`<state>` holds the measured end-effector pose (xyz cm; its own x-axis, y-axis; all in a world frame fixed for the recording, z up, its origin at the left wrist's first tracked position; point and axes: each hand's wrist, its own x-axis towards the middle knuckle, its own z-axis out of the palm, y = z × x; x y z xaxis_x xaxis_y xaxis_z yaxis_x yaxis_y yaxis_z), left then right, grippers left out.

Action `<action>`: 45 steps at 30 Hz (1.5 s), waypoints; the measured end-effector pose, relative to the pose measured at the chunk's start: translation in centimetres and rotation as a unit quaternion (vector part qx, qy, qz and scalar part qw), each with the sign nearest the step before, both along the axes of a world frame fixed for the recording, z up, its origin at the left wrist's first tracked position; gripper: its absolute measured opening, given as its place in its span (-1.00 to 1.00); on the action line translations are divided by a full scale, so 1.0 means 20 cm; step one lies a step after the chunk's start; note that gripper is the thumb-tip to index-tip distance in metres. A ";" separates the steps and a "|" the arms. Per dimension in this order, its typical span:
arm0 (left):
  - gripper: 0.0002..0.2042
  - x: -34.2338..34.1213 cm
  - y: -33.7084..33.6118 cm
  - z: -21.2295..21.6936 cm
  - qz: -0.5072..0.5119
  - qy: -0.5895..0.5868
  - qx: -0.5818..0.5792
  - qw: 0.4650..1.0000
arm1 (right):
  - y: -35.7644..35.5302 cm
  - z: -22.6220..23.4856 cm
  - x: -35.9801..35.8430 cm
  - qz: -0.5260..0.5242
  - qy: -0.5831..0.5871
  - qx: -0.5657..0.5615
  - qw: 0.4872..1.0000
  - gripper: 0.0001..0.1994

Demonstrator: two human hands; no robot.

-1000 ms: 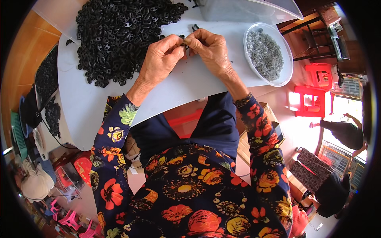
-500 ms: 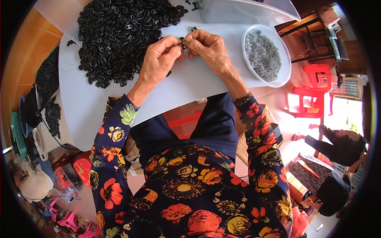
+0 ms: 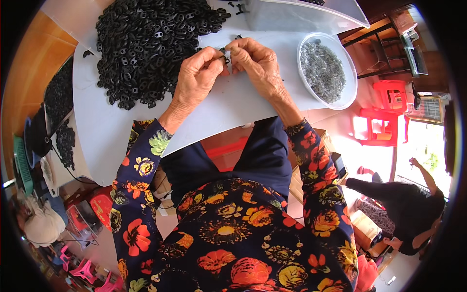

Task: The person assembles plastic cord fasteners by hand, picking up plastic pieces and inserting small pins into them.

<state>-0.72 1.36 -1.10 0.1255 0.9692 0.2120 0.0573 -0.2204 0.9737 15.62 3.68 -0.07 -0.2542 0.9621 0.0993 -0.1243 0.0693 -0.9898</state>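
Note:
Both my hands meet over the white table (image 3: pixel 214 109), fingertips almost touching. In the thumb and fingers of my left hand (image 3: pixel 197 78) is a small black plastic piece (image 3: pixel 224 59), partly hidden by the fingers. My right hand (image 3: pixel 259 65) is pinched close beside that piece; whatever its fingertips hold is too small to make out. Left of my hands lies a large heap of black oval two-holed plastic pieces (image 3: pixel 141 48). To the right stands a round clear tub (image 3: pixel 350 89) holding many small transparent pieces (image 3: pixel 322 70).
A clear plastic bin (image 3: pixel 301 22) stands at the table's far right, with a few small black parts (image 3: pixel 238 37) near it. Red stools (image 3: pixel 382 125) are on the floor to the right. Further off, a person in dark clothes (image 3: pixel 413 204) bends with an arm stretched out.
My hands have stayed nearly in place, with the black piece now showing more at the left fingertips. At the right, the person in dark clothes has shifted and stretched out an arm.

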 end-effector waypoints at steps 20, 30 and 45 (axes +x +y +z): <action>-0.83 -0.02 0.00 0.08 0.005 0.113 0.064 0.992 | -0.10 -0.05 0.01 -0.026 0.041 0.031 0.998 -0.91; -0.88 -0.22 0.25 0.14 0.049 0.338 0.285 0.896 | -0.12 -0.04 0.05 -0.011 0.070 -0.039 0.997 -0.89; -0.73 -0.02 0.23 0.06 -0.082 0.498 0.245 0.828 | -0.12 -0.03 0.05 -0.011 0.012 -0.013 1.000 -0.90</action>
<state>-1.10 5.92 0.05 0.5960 0.7499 0.2871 0.7080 -0.6595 0.2526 16.57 1.28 -0.66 -0.2308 0.9696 0.0809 -0.1470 0.0474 -0.9880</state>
